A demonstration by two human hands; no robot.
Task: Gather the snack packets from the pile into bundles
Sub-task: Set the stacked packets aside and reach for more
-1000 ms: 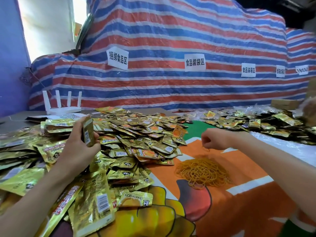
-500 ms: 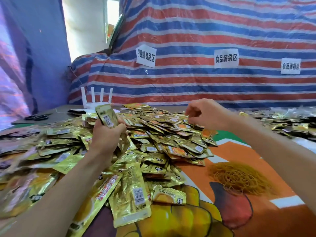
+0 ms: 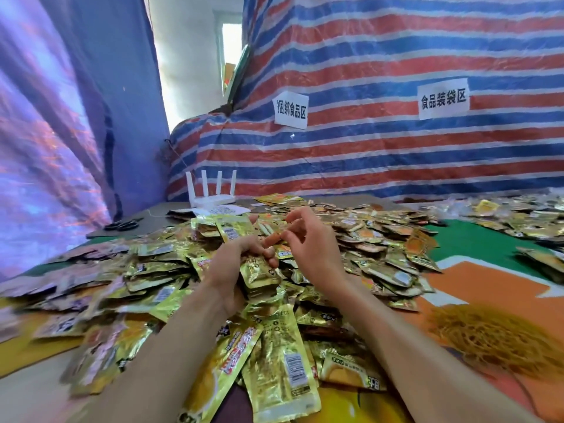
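Shiny gold foil snack packets [image 3: 381,248], some showing white barcodes and red print, lie heaped across the middle and left. Above the heap, the left hand [image 3: 229,268] grips a small upright stack [image 3: 236,228] of them. The right hand [image 3: 308,242], fingers curled, meets the left fingertips; whether it holds anything is unclear.

1. The rubber bands [image 3: 500,340] are blurred and cut off by the right edge.
2. The far-left packets [image 3: 61,288] smear (print unreadable).
3. Whether the right hand [image 3: 308,242] pinches anything cannot be told.
4. The left hand [image 3: 227,270] hides part of the stack [image 3: 235,227] it grips.
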